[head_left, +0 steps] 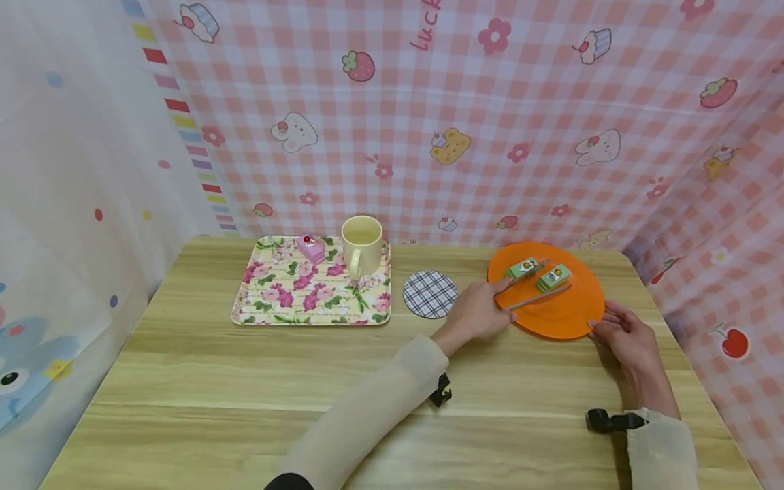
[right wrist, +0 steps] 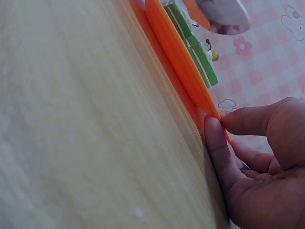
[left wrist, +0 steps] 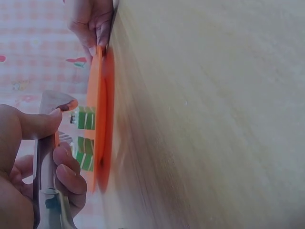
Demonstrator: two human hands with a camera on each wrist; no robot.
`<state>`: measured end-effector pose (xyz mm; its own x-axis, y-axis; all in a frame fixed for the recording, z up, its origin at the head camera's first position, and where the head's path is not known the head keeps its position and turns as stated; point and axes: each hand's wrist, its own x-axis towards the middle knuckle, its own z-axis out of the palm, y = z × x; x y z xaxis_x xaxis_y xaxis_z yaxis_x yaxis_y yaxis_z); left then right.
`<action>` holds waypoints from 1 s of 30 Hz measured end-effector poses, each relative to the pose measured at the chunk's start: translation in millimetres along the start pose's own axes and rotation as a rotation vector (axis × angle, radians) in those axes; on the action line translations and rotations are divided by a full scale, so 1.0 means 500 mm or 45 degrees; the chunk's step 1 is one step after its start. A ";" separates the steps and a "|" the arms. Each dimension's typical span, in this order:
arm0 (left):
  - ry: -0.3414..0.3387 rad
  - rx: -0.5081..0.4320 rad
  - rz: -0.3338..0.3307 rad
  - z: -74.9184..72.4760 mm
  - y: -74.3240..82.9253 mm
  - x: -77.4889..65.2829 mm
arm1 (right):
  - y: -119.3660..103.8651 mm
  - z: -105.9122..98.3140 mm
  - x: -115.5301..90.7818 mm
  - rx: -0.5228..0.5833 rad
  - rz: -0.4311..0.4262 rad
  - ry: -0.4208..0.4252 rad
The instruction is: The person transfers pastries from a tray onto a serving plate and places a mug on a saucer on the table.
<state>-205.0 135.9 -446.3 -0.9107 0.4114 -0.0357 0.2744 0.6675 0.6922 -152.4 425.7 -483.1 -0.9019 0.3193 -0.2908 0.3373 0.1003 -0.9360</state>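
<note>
- The left hand (head_left: pixel 480 312) is grasping metal tongs (left wrist: pixel 46 167), their spread arms reaching over the orange plate (head_left: pixel 569 316).
- The right hand (head_left: pixel 631 340) is pinching the plate's near right rim, seemingly steadying it.
- Two green layered cake slices are lying on the plate; in the head view, the right slice (head_left: pixel 554 278) is showing between the tong arms, the left slice (head_left: pixel 523 268) just beside the farther arm (whether metal is touching either, I cannot tell).
- The step in hand is looking like lining the tongs up for a grip.
- The next move is probably calling for lowering the tips astride the right slice and squeezing gently, without nudging its neighbour.
- Left of the plate, a plaid coaster (head_left: pixel 430 295) is lying nearest; a floral tray (head_left: pixel 324 316) is sitting beyond it.
</note>
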 end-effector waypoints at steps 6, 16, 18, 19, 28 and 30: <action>0.002 -0.028 0.022 -0.010 -0.002 -0.016 | 0.001 -0.002 -0.001 0.023 -0.003 -0.003; 0.045 -0.105 0.046 -0.021 -0.009 -0.040 | 0.002 -0.001 0.000 0.026 -0.017 -0.001; 0.048 -0.124 0.040 -0.023 -0.012 -0.044 | 0.001 0.000 -0.001 0.017 -0.012 0.001; 0.048 -0.134 0.036 -0.024 -0.013 -0.046 | 0.001 0.000 0.000 0.006 -0.014 0.001; 0.055 -0.196 0.015 -0.032 -0.027 -0.064 | -0.001 0.001 0.001 0.002 -0.014 -0.002; 0.064 -0.205 0.026 -0.035 -0.030 -0.070 | 0.000 0.000 0.000 0.004 -0.017 -0.007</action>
<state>-182.6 100.7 -442.8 -0.9210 0.3892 0.0130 0.2436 0.5499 0.7989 -152.7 425.6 -483.0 -0.9077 0.3129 -0.2796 0.3246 0.1011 -0.9404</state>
